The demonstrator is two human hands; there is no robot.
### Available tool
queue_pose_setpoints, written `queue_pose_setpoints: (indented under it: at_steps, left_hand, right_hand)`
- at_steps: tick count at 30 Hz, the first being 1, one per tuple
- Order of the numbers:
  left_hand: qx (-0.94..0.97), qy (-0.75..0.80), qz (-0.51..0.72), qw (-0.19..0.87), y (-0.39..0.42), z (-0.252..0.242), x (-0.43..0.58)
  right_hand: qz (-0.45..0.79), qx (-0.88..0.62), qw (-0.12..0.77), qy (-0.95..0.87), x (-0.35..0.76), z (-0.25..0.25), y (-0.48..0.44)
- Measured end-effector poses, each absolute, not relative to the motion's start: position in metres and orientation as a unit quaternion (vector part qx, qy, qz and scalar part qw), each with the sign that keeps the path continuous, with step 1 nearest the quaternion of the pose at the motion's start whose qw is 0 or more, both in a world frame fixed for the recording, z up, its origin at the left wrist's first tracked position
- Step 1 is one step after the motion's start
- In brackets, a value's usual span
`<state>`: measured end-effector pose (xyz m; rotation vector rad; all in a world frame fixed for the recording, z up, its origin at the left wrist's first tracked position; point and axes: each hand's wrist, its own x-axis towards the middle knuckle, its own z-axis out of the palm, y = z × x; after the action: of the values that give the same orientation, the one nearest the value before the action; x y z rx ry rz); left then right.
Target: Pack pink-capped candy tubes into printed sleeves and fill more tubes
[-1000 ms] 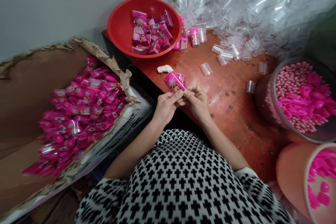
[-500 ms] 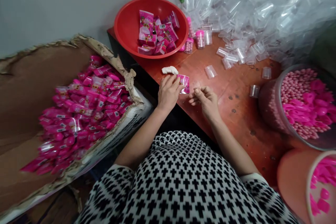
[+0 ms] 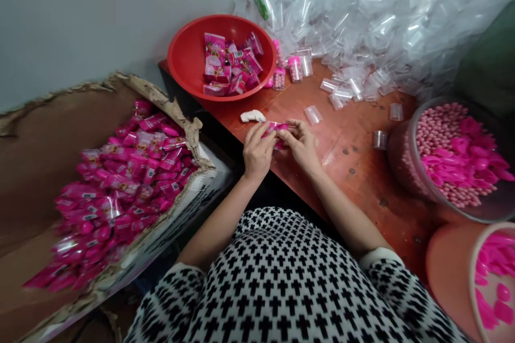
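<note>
A small pink printed packet is held between both hands above the near edge of the table. My left hand grips its left side, fingers closed on it. On the other side, my right hand pinches the packet with thumb and fingers, hiding part of it. A crumpled white piece lies just beyond my left fingers. Past my right hand, a clear plastic cup rests on its side.
A red bowl of pink packets stands at the back left. The torn cardboard box at left holds many filled packets. Clear cups heap at the back. At right are a tub of pink beads and a peach bucket of pink pieces.
My right hand has moved left and taken hold of the packet's right side. The packet, earlier flat under my left fingers, is now gripped by both hands. The view has shifted slightly.
</note>
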<state>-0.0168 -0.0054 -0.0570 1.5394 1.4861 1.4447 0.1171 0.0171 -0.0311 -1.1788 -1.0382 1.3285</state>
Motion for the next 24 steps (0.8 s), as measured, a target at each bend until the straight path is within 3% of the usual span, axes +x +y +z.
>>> queue_pose_setpoints:
  at_steps: [4, 8, 12, 15, 19, 24]
  left_hand:
    - [0.421, 0.527, 0.6, 0.43, -0.011, -0.04, -0.015]
    - [0.249, 0.467, 0.557, 0.639, -0.01, -0.028, -0.016]
    - [0.173, 0.473, 0.543, 0.672, -0.009, -0.02, -0.02]
    - [0.145, 0.502, 0.531, 0.667, -0.009, -0.018, -0.023]
    - [0.09, 0.502, 0.526, 0.681, -0.009, -0.015, -0.023]
    - [-0.003, 0.49, 0.544, 0.681, -0.008, -0.005, -0.026]
  right_hand:
    - [0.592, -0.479, 0.505, -0.406, 0.116, -0.02, 0.029]
    - [0.626, -0.471, 0.453, -0.426, 0.12, -0.01, 0.033]
    - [0.611, -0.493, 0.382, -0.487, 0.126, -0.006, 0.046]
    - [0.486, -0.545, 0.36, -0.581, 0.13, -0.001, 0.078]
    - [0.181, -0.658, 0.249, -0.687, 0.129, 0.005, 0.142]
    - [0.084, -0.714, 0.103, -0.688, 0.122, -0.002, 0.203]
